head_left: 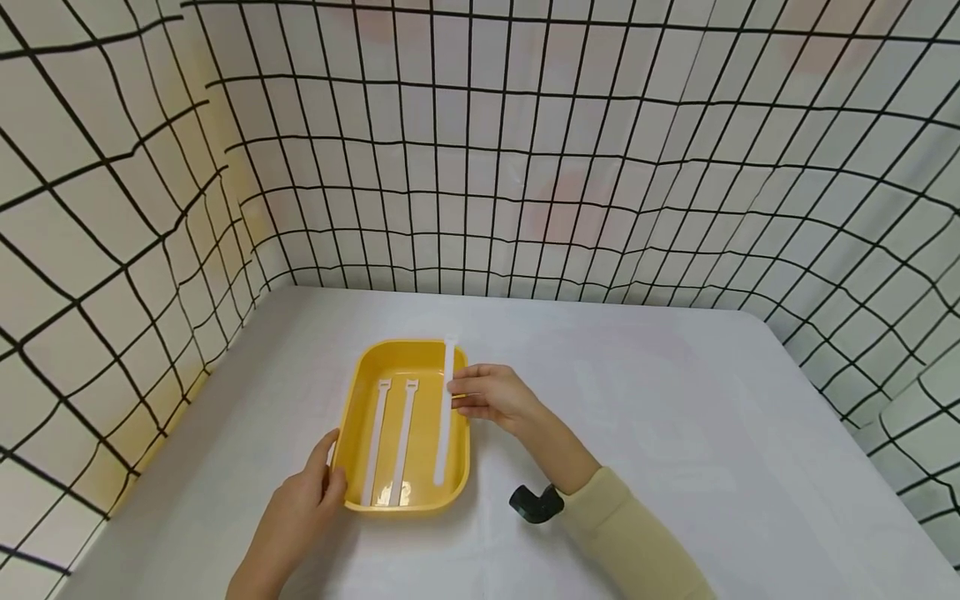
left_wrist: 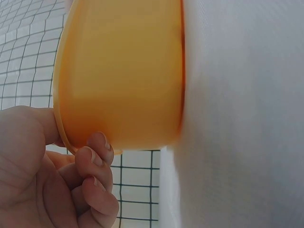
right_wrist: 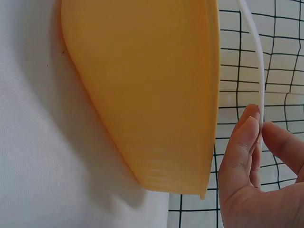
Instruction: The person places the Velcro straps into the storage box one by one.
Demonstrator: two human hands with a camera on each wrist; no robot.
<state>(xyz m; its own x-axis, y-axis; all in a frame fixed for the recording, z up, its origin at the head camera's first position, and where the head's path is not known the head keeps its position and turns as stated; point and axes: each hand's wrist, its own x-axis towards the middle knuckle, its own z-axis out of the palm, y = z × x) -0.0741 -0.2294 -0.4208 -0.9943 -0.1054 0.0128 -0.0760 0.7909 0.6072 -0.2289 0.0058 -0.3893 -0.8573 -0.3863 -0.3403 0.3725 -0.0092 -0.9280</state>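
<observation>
A yellow plastic tray (head_left: 422, 433) sits on the white table. My left hand (head_left: 296, 504) grips its near left corner, and in the left wrist view the fingers curl against the outer wall (left_wrist: 123, 71). Two white cable ties (head_left: 375, 442) with slotted heads lie side by side in the tray, heads at the far end. My right hand (head_left: 491, 396) pinches a third white cable tie (head_left: 446, 425) over the tray's right side. In the right wrist view this tie (right_wrist: 260, 61) bends slightly between thumb and fingertips, above the rim.
A black elbow pipe fitting (head_left: 536, 504) lies on the table (head_left: 720, 433) beside my right sleeve (head_left: 630, 533). Black grid netting (head_left: 465, 150) over white cloth encloses the table's back and sides.
</observation>
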